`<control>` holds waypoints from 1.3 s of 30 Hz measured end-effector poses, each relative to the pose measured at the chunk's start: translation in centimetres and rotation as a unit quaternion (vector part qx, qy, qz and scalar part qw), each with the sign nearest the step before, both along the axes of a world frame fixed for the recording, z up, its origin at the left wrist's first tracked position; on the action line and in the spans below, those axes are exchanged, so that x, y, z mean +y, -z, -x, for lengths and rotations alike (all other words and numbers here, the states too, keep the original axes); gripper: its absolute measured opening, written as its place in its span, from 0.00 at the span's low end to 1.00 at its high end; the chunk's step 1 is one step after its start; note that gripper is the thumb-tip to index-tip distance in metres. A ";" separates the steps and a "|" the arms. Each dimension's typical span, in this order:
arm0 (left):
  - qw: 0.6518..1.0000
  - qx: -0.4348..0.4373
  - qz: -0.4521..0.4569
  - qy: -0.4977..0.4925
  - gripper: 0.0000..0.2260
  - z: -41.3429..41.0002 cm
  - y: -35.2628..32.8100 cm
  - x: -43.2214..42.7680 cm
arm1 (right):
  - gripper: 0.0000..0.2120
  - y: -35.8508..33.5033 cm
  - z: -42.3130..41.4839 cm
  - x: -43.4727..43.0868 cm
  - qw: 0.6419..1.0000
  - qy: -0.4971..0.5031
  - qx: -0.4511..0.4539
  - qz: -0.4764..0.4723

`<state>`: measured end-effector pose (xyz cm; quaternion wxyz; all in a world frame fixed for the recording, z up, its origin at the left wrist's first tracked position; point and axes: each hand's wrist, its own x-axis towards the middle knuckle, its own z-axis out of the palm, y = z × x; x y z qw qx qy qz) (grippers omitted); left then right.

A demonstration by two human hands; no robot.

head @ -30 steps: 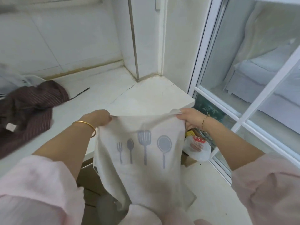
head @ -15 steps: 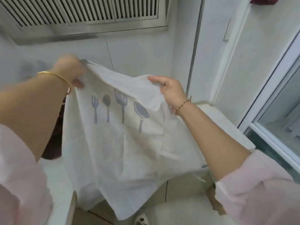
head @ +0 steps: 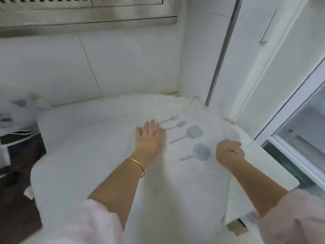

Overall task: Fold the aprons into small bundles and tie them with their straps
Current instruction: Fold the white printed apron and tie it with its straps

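Now that the white cloth apron with grey utensil prints (head: 175, 155) is down on the white stone counter (head: 274, 166) instead of held up in the air as it was half a second ago, I judge spreading is done and folding can start. My left hand (head: 149, 136) lies flat on it, fingers extended, gripping nothing. My right hand (head: 229, 151) is curled closed, apparently pinching the apron's edge near the counter's right side.

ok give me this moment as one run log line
phase: spreading | white apron flat on counter, print up | left hand open, pressing cloth | right hand closed at apron edge | brown apron waiting, left
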<state>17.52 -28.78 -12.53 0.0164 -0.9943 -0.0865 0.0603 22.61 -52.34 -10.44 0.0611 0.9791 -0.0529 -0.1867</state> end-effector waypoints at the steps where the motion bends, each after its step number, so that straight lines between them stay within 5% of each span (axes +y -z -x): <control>1: 0.999 0.028 0.015 -0.023 0.24 0.3 1.4 0.2 | 0.23 -0.1 0.0 0.6 0.999 -0.011 0.026 0.017; 5: 0.985 0.125 0.109 -0.056 0.25 0.5 4.8 -0.1 | 0.17 0.5 -1.2 4.6 0.983 -0.176 -0.052 0.032; 8: 0.976 0.168 0.140 -0.016 0.24 0.3 6.1 0.2 | 0.17 2.6 -1.8 9.4 0.957 -0.287 0.002 -0.044; 12: 0.975 0.178 0.131 -0.029 0.29 -0.2 6.8 2.7 | 0.31 6.7 -1.4 13.2 0.947 -0.291 0.133 -0.022; 17: 0.975 0.175 0.090 -0.102 0.30 -1.4 6.8 6.3 | 0.40 8.7 -1.6 15.4 0.944 -0.321 0.075 -0.028; 22: 0.973 0.156 0.006 -0.171 0.29 -2.1 7.2 6.3 | 0.36 8.5 -3.2 15.4 0.934 -0.343 0.071 -0.076; 25: 0.984 0.124 -0.016 -0.130 0.26 -1.7 6.9 4.5 | 0.31 7.9 -3.3 13.2 0.922 -0.318 0.107 -0.192; 31: 0.974 0.146 0.158 -0.078 0.13 -1.2 7.2 0.4 | 0.17 7.4 0.4 9.8 0.925 -0.294 0.015 -0.242; 39: 0.974 0.161 0.148 -0.063 0.11 5.6 6.4 -0.9 | 0.19 8.6 8.1 7.8 0.918 -0.313 0.048 -0.239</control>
